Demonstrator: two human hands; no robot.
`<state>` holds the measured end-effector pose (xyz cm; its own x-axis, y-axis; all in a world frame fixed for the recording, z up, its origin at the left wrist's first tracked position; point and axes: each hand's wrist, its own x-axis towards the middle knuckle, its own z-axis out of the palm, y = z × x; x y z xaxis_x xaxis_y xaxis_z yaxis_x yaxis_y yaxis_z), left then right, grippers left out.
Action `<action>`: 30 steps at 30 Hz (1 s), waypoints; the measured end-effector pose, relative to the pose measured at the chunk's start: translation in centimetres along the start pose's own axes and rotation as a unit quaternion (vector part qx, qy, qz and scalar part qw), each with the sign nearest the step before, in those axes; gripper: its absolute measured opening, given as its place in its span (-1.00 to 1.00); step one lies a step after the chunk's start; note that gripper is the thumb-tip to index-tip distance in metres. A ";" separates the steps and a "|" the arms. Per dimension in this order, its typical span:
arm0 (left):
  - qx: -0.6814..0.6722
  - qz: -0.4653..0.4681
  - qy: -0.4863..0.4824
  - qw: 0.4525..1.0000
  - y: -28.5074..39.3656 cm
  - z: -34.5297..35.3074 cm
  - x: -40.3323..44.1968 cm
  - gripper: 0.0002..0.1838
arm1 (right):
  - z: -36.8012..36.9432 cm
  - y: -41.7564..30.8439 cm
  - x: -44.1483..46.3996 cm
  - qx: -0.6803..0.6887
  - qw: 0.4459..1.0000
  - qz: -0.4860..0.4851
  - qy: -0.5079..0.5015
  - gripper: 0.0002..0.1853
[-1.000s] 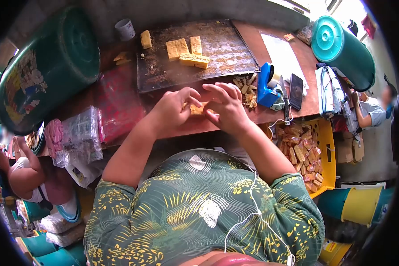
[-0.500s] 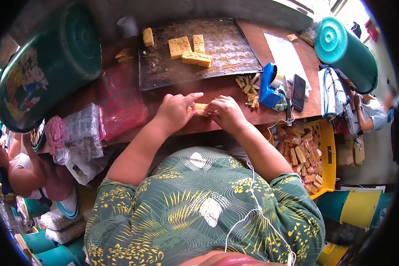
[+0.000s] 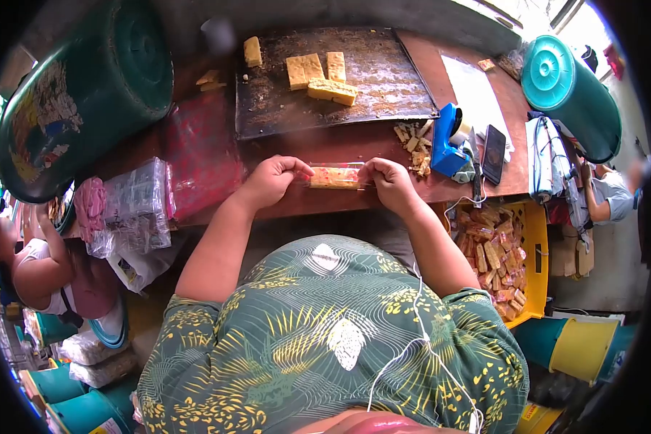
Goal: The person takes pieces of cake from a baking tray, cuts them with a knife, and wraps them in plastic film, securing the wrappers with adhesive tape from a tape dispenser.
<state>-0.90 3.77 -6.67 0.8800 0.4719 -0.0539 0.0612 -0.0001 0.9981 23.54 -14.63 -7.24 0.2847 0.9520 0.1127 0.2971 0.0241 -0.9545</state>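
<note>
There's your brown table (image 3: 340, 145): dark tray (image 3: 267, 108) at the back, red plastic sheeting (image 3: 202, 145) on your left, and, over to your right, scraps (image 3: 417, 148), blue tape dispenser (image 3: 447, 148), phone (image 3: 493, 153) and white paper (image 3: 477, 87).

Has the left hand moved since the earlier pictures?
Yes: judged against the dark tray, the left hand has moved to the left.
</note>
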 end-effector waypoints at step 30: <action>0.611 0.100 0.087 0.781 3.0 4.1 -3.6 -0.91 | -0.1 -3.7 -3.2 -0.468 0.880 -0.075 -0.017 -0.88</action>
<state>-1.98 -1.59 -3.57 0.8587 0.4675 0.2098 0.4280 -0.8795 0.2081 21.60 -17.76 -4.09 0.1551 0.9685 0.1951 0.9545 -0.0960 -0.2824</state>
